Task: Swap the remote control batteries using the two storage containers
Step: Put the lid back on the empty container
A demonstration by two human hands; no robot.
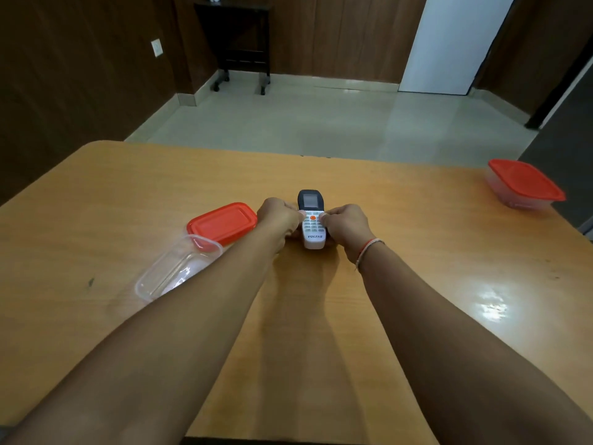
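Remote (313, 224) at table centre, face up, dark screen end pointing away, white keypad end with "VOLTAS" lettering nearest. Gripped from both sides: left hand (278, 218) curled around the left edge, thumb resting on the keypad beside the orange button; right hand (346, 224) curled around the right edge, thumb likewise on the keypad. Both hands closed on the remote, fingers tucked beneath and out of sight. Unclear whether the remote rests on the table or is raised slightly off it.

Red lid (223, 222) lying flat just left of the left hand, detached from its container. Clear tub (175, 268) open, directly in front of the lid and nearer the camera, its far rim overlapping the lid's near edge, partly hidden by the left forearm. Contents of the tub impossible to make out.

Second tub (523, 184) closed with a red lid, at the far right corner of the table, well apart from the remote.

Red-and-white thread band (365, 250) around the right wrist.

Table (321, 316) of orange-brown wood, glossy, with a bright reflection patch to the right. Beyond it pale floor tiles, dark wood-panelled walls, a dark wheeled stand (240, 53) against the back wall, a white door (455, 43) at right.
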